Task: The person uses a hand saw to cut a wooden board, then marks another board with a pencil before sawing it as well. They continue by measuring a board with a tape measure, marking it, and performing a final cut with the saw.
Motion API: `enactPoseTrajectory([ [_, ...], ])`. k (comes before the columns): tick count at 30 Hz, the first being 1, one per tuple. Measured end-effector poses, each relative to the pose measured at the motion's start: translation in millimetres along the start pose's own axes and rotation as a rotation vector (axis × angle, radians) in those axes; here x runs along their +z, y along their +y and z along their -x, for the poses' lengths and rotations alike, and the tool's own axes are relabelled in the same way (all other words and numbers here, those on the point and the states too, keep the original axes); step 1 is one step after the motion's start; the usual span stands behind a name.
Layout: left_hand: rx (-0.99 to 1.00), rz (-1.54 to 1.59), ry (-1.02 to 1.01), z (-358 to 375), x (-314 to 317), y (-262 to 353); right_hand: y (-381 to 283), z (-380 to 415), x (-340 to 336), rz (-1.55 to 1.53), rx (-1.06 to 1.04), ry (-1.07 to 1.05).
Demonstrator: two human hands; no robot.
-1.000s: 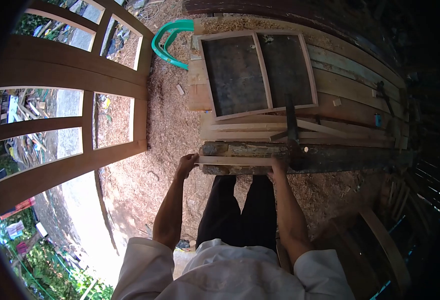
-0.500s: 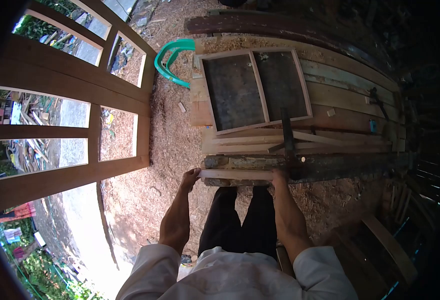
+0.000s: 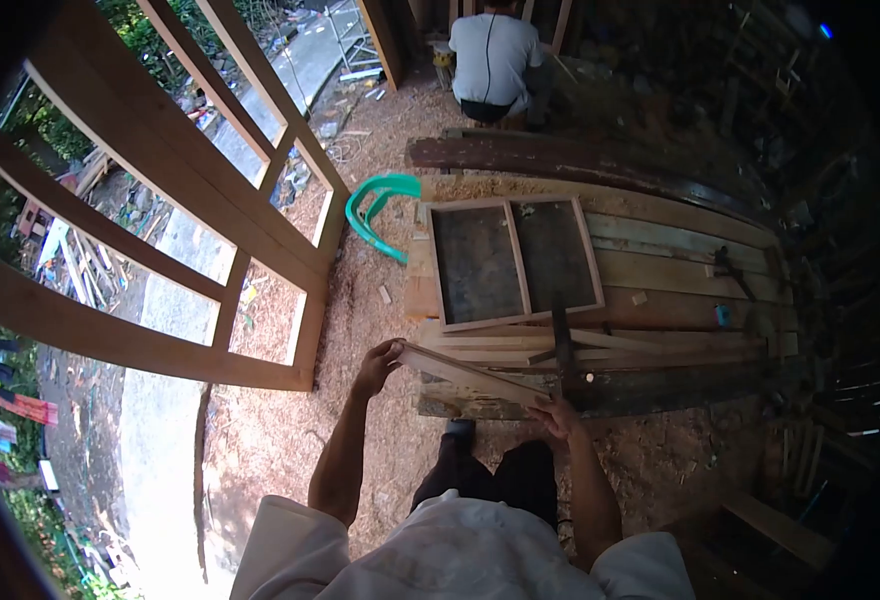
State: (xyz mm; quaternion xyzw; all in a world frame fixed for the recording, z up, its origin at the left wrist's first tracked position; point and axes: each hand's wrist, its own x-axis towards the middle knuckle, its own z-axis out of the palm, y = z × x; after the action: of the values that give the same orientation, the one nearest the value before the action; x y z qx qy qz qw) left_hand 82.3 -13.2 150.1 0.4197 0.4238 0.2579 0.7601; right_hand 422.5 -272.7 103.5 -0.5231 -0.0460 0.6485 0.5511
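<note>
A short, pale wooden strip (image 3: 472,377) slants between my two hands, its left end higher in the picture. My left hand (image 3: 381,366) is closed on its left end. At the lower right end, my right hand (image 3: 557,415) grips the strip near the front edge of the workbench. Just beyond it, a dark bar (image 3: 563,345) stands across several thin wood strips (image 3: 470,343). Farther back on the bench lies a rectangular wooden frame (image 3: 522,258) with one crossbar and a dark panel.
A tall wooden lattice frame (image 3: 150,345) stands at the left. A green curved plastic piece (image 3: 368,212) is beside the bench planks (image 3: 660,308). Another person (image 3: 490,62) in a light shirt crouches at the top. Wood shavings (image 3: 290,440) cover the ground.
The strip has gone from level to slanted, and my right hand has moved lower with its end. The view has shifted, and the crouching person now shows.
</note>
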Motion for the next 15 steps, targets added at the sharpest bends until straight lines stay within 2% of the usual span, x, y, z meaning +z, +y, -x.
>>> enactPoseTrajectory([
  [2, 0.048, 0.1, -0.016, 3, 7, 3, -38, 28, 4, 0.191, -0.095, -0.067],
  [5, 0.129, 0.205, -0.104, 4, 34, 18, -79, 63, 24, 0.038, -0.34, -0.014],
  [8, 0.33, 0.316, -0.101, -27, 61, -11, -106, 107, 43, 0.064, -0.554, 0.057],
  [9, 0.426, 0.065, -0.137, -27, 80, -23, -114, 126, 48, 0.061, -0.603, 0.051],
  [10, 0.535, -0.175, -0.153, -26, 99, -34, -115, 135, 46, 0.194, -0.707, 0.091],
  [12, -0.091, 0.312, -0.016, 34, 210, -17, -105, 162, 35, 0.449, -0.91, 0.168],
  [13, -0.112, 0.219, -0.183, 41, 236, -24, -102, 171, 33, 0.548, -0.996, 0.162],
  [15, -0.153, 0.088, -0.266, 87, 300, 5, -95, 191, 25, 0.762, -1.151, 0.148],
])
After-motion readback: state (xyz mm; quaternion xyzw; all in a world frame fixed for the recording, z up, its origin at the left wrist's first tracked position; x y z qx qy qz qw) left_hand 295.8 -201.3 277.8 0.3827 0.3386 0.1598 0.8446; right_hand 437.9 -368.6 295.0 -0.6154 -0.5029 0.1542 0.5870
